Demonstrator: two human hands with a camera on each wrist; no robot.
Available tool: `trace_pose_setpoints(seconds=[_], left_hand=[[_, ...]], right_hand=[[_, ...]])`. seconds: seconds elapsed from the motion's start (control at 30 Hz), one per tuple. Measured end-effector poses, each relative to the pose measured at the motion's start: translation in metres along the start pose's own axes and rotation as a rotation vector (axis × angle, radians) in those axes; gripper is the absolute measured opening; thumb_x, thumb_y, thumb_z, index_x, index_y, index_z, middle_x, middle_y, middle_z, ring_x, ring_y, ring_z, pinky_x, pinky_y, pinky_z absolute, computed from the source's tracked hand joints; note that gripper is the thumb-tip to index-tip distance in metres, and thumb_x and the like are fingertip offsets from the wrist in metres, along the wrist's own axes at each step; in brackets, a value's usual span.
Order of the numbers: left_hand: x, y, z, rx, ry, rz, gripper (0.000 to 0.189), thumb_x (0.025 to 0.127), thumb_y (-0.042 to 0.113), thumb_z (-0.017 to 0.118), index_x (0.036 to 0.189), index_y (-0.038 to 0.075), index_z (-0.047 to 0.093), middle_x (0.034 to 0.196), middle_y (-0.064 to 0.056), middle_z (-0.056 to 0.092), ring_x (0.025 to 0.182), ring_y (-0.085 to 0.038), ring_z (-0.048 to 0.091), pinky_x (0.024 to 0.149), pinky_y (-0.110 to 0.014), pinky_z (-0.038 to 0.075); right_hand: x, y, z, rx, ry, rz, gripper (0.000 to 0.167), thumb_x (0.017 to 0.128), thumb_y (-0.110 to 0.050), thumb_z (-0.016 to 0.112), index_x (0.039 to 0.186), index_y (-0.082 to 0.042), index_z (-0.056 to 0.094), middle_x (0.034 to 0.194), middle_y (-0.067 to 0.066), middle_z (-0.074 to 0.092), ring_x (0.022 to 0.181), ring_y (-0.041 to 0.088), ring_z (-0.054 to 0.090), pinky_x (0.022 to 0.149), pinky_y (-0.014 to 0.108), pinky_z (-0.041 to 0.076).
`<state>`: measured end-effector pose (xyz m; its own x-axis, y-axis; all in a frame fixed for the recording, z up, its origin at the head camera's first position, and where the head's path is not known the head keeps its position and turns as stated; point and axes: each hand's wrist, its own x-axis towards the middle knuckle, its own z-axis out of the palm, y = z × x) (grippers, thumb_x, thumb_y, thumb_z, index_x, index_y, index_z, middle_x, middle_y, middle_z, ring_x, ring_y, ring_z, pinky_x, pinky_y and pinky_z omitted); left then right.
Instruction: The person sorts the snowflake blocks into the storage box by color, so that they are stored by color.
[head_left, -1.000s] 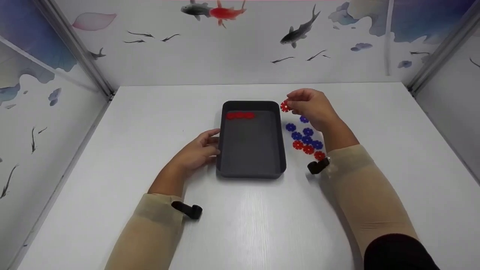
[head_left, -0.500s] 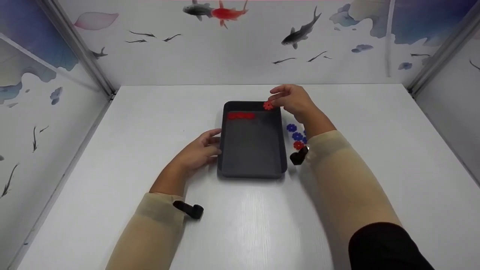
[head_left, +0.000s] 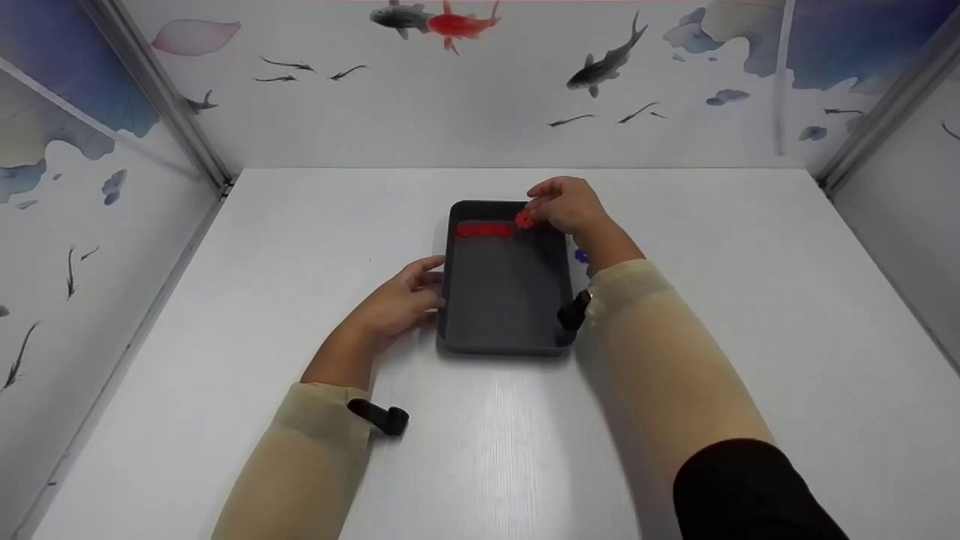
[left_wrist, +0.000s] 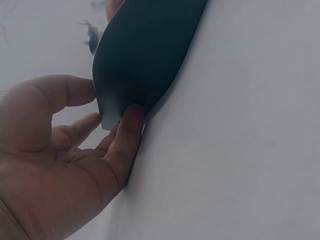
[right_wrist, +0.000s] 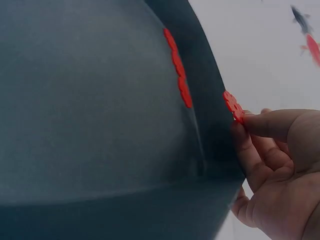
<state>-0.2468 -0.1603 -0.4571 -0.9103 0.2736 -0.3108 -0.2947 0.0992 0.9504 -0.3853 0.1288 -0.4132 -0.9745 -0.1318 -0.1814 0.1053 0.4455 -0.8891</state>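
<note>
Head view showed a small red flower-shaped disc (head_left: 524, 219) over the far right part of a dark grey rectangular tray (head_left: 506, 296), just beside the right end of a row of three red discs (head_left: 484, 230) lying along the tray's far wall. The person's right hand (head_left: 568, 206) had the disc pinched at its edge between thumb and fingertip, with almost no gap between them, as the right wrist view confirmed. The left hand (head_left: 397, 301) touched the tray's left outer wall with fingers apart and slightly bent, not wrapped round anything. Just beyond the tray's right side, blue flower-shaped discs (head_left: 581, 256) lay partly hidden by the right arm. Beige sleeves (head_left: 667, 360) covered both forearms, each with a black wrist-worn device (head_left: 386, 418). Tray and discs lay on a white table (head_left: 480, 442), before a pale back wall (head_left: 487, 105) printed with fish.
</note>
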Motion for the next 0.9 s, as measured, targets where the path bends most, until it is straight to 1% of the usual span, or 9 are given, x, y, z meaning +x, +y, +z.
trace_pose_setpoints(seconds=[0.13, 0.23, 0.3, 0.4, 0.53, 0.7, 0.77, 0.9], left_hand=[[0.0, 0.0, -0.001, 0.006, 0.001, -0.006, 0.076, 0.097, 0.002, 0.058, 0.166, 0.023, 0.037, 0.164, -0.008, 0.042, 0.141, -0.027, 0.055, 0.113, -0.043, 0.052], [0.001, -0.001, -0.002, 0.011, 0.0, -0.009, 0.076, 0.097, 0.003, 0.058, 0.166, 0.023, 0.036, 0.165, -0.008, 0.042, 0.141, -0.027, 0.055, 0.113, -0.043, 0.052], [0.002, -0.002, -0.002, 0.014, 0.003, -0.007, 0.076, 0.097, 0.003, 0.059, 0.166, 0.024, 0.037, 0.164, -0.008, 0.042, 0.142, -0.027, 0.055, 0.113, -0.043, 0.052], [0.001, -0.002, -0.002, 0.013, 0.004, -0.004, 0.076, 0.097, 0.002, 0.058, 0.166, 0.023, 0.037, 0.164, -0.008, 0.042, 0.142, -0.027, 0.055, 0.114, -0.045, 0.051], [0.001, -0.001, -0.002, 0.027, 0.0, -0.004, 0.076, 0.097, 0.003, 0.058, 0.167, 0.024, 0.035, 0.166, -0.008, 0.041, 0.144, -0.027, 0.054, 0.117, -0.046, 0.05], [0.0, 0.0, -0.002, 0.049, 0.001, -0.004, 0.078, 0.097, 0.003, 0.059, 0.167, 0.025, 0.035, 0.167, -0.008, 0.04, 0.146, -0.027, 0.052, 0.121, -0.048, 0.047], [0.0, 0.0, -0.002, 0.043, 0.0, -0.005, 0.077, 0.097, 0.003, 0.06, 0.167, 0.024, 0.035, 0.167, -0.009, 0.04, 0.147, -0.028, 0.052, 0.121, -0.048, 0.047], [-0.001, 0.001, -0.001, 0.049, 0.002, -0.003, 0.077, 0.097, 0.003, 0.06, 0.167, 0.025, 0.036, 0.167, -0.008, 0.041, 0.147, -0.028, 0.052, 0.12, -0.048, 0.048]], right_hand=[[0.0, -0.005, 0.004, -0.051, -0.005, 0.021, 0.036, 0.101, -0.002, 0.066, 0.136, -0.006, 0.067, 0.133, 0.012, 0.074, 0.119, 0.023, 0.07, 0.109, 0.04, 0.056], [0.001, -0.008, 0.005, -0.056, 0.008, 0.045, 0.036, 0.101, -0.004, 0.067, 0.137, -0.007, 0.067, 0.135, 0.012, 0.074, 0.121, 0.023, 0.07, 0.11, 0.039, 0.055], [0.002, -0.008, 0.007, -0.052, 0.021, 0.048, 0.036, 0.1, -0.004, 0.067, 0.136, -0.007, 0.067, 0.134, 0.012, 0.075, 0.12, 0.022, 0.07, 0.108, 0.038, 0.055], [0.004, -0.007, 0.011, -0.066, 0.044, 0.034, 0.034, 0.099, -0.005, 0.069, 0.133, -0.006, 0.07, 0.13, 0.012, 0.074, 0.115, 0.021, 0.068, 0.101, 0.036, 0.055], [0.008, -0.003, 0.016, -0.162, 0.071, -0.001, 0.027, 0.099, -0.008, 0.069, 0.127, -0.007, 0.073, 0.124, 0.011, 0.073, 0.108, 0.021, 0.065, 0.096, 0.037, 0.055], [0.012, 0.002, 0.02, -0.318, 0.087, -0.028, 0.023, 0.102, -0.014, 0.067, 0.124, -0.009, 0.074, 0.122, 0.012, 0.073, 0.107, 0.024, 0.065, 0.098, 0.043, 0.055], [0.012, 0.002, 0.02, -0.355, 0.091, -0.025, 0.023, 0.103, -0.014, 0.066, 0.124, -0.009, 0.073, 0.122, 0.012, 0.072, 0.108, 0.026, 0.065, 0.1, 0.045, 0.055], [0.011, 0.001, 0.022, -0.391, 0.096, -0.018, 0.024, 0.102, -0.012, 0.064, 0.124, -0.009, 0.073, 0.123, 0.013, 0.072, 0.109, 0.027, 0.065, 0.103, 0.046, 0.055]])
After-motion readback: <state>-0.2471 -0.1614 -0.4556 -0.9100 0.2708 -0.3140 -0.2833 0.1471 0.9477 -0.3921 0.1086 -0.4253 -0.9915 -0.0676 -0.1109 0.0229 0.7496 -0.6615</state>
